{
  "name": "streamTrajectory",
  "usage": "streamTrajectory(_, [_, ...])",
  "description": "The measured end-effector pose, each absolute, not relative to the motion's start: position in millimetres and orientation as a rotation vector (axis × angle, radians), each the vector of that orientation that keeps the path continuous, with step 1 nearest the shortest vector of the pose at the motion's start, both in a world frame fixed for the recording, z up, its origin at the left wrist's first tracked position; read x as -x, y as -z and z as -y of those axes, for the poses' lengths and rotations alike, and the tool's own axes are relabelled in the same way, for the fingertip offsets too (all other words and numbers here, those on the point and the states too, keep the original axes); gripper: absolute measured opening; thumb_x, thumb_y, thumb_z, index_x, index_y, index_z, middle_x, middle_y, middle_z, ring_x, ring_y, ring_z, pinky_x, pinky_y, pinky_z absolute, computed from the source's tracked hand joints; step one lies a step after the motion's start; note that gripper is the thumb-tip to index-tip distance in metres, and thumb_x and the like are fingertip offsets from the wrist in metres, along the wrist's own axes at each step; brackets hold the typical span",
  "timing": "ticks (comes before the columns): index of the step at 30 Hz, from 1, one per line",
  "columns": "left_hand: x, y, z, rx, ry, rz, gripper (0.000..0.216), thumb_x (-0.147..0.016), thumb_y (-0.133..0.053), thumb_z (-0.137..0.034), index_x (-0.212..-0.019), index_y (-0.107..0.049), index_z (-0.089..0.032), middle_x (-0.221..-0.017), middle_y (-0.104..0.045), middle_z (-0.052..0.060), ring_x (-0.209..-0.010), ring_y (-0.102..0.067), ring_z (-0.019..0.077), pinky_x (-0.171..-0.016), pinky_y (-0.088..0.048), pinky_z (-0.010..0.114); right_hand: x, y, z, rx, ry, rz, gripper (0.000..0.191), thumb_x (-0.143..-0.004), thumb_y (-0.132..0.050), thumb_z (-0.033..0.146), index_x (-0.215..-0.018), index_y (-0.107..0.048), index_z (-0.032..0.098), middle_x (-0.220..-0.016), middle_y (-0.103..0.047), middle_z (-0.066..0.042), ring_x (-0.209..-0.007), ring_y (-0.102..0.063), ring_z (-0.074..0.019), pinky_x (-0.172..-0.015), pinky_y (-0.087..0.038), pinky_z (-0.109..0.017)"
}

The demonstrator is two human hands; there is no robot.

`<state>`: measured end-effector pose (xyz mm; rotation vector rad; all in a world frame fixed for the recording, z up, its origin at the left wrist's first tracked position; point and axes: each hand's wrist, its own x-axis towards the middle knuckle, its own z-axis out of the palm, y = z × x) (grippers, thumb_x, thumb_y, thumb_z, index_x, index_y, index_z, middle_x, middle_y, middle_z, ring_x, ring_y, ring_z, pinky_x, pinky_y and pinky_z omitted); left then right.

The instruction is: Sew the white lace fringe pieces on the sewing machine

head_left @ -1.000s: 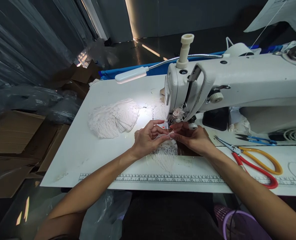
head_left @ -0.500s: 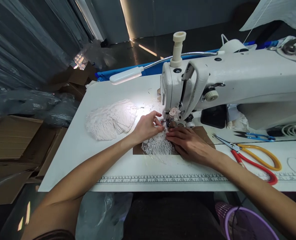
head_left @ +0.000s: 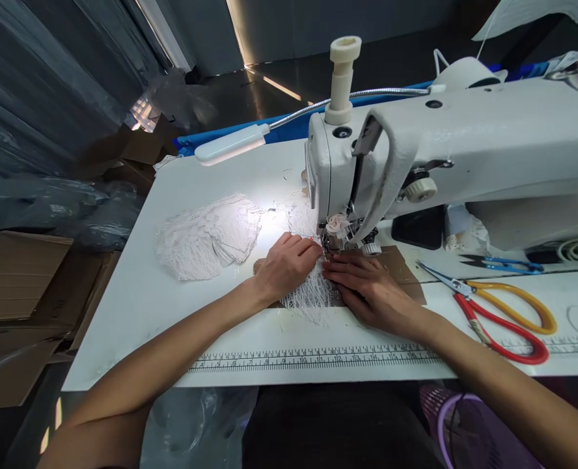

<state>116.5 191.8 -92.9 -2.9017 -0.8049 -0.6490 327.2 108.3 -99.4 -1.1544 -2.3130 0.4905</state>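
A white sewing machine (head_left: 465, 150) stands on the white table (head_left: 137, 306). A piece of white lace (head_left: 313, 293) lies on a brown plate under the needle area (head_left: 335, 238). My left hand (head_left: 284, 267) lies flat on the lace's left side, fingers stretched toward the needle. My right hand (head_left: 367, 283) presses flat on the lace's right side, fingertips just below the presser foot. Neither hand grips anything.
A stack of white lace pieces (head_left: 206, 238) lies at left under the lamp (head_left: 230, 143). Red-and-yellow scissors (head_left: 504, 312) and blue snips (head_left: 504, 264) lie at right. A printed ruler (head_left: 318, 357) runs along the front edge. Cardboard boxes (head_left: 20, 280) stand left; a purple basket (head_left: 465, 430) sits below.
Both hands moved the lace forward from the table's front up to the needle and went from pinching it to lying flat on it. The camera has shifted slightly.
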Motion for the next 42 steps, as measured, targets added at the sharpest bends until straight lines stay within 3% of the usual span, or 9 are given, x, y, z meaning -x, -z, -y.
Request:
streamTrajectory(6, [-106.6, 84.7, -181.8, 3.033, 0.396, 0.717, 0.029, -0.098, -0.043, -0.025, -0.117, -0.059, -0.010, -0.125, -0.061, 0.016, -0.094, -0.057, 0.0241, -0.079, -0.046, 0.040, -333.5, 95.3, -116.1, 1.148, -0.652, 2.232, 0.043, -0.092, -0.051, 0.017, -0.135, -0.056, 0.025, -0.130, -0.063, -0.006, -0.126, -0.052, -0.0277, -0.106, -0.041, -0.055])
streamTrajectory(11, [-106.9, 80.0, -177.5, 2.985, 0.263, 0.700, 0.036, -0.098, -0.041, -0.031, -0.120, -0.058, -0.008, -0.133, -0.055, 0.019, -0.096, -0.055, 0.0275, -0.081, -0.041, 0.043, -335.3, 82.6, -131.8, 1.245, -0.620, 2.150, 0.034, -0.094, -0.049, 0.023, -0.123, -0.066, 0.025, -0.111, -0.069, -0.009, -0.092, -0.068, -0.0231, -0.083, -0.057, -0.040])
streamTrajectory(16, [-107.8, 81.8, -175.6, 2.914, 0.226, 0.721, 0.037, -0.098, -0.041, -0.032, -0.123, -0.057, -0.009, -0.135, -0.054, 0.018, -0.098, -0.055, 0.0283, -0.082, -0.038, 0.043, -328.1, 88.6, -127.2, 1.072, -0.405, 2.363, 0.034, -0.091, -0.048, 0.017, -0.116, -0.070, 0.023, -0.106, -0.065, -0.012, -0.104, -0.060, -0.0271, -0.092, -0.052, -0.048])
streamTrajectory(20, [-108.1, 82.0, -174.5, 2.948, 0.269, 0.761, 0.038, -0.097, -0.044, -0.031, -0.126, -0.055, -0.009, -0.136, -0.053, 0.019, -0.100, -0.056, 0.0301, -0.082, -0.039, 0.045, -329.1, 100.6, -116.7, 1.182, -0.351, 2.349, 0.038, -0.089, -0.052, 0.016, -0.124, -0.066, 0.021, -0.114, -0.061, -0.015, -0.109, -0.056, -0.0302, -0.095, -0.050, -0.052])
streamTrajectory(27, [-108.5, 78.8, -187.9, 3.039, 0.317, 0.788, 0.036, -0.097, -0.041, -0.028, -0.125, -0.057, -0.012, -0.131, -0.057, 0.018, -0.101, -0.055, 0.0304, -0.087, -0.040, 0.050, -326.0, 103.3, -118.6, 1.238, -0.397, 2.241, 0.040, -0.091, -0.050, 0.018, -0.128, -0.063, 0.023, -0.112, -0.061, -0.014, -0.109, -0.056, -0.0307, -0.092, -0.050, -0.051])
streamTrajectory(34, [-104.3, 90.8, -182.6, 3.122, 0.609, 1.025, 0.038, -0.097, -0.047, -0.035, -0.129, -0.054, -0.016, -0.132, -0.060, 0.013, -0.112, -0.053, 0.0297, -0.100, -0.033, 0.052, -323.4, 104.4, -117.7, 1.280, -0.451, 2.213, 0.038, -0.093, -0.048, 0.017, -0.127, -0.064, 0.020, -0.112, -0.059, -0.015, -0.106, -0.055, -0.0318, -0.091, -0.049, -0.054])
streamTrajectory(42, [-102.2, 93.0, -184.8, 3.148, 0.639, 0.983, 0.039, -0.094, -0.051, -0.033, -0.130, -0.055, -0.018, -0.135, -0.059, 0.012, -0.115, -0.055, 0.0306, -0.105, -0.026, 0.057, -320.1, 105.6, -112.6, 1.310, -0.422, 2.186, 0.039, -0.092, -0.047, 0.015, -0.127, -0.064, 0.022, -0.113, -0.057, -0.014, -0.107, -0.052, -0.0309, -0.093, -0.048, -0.053])
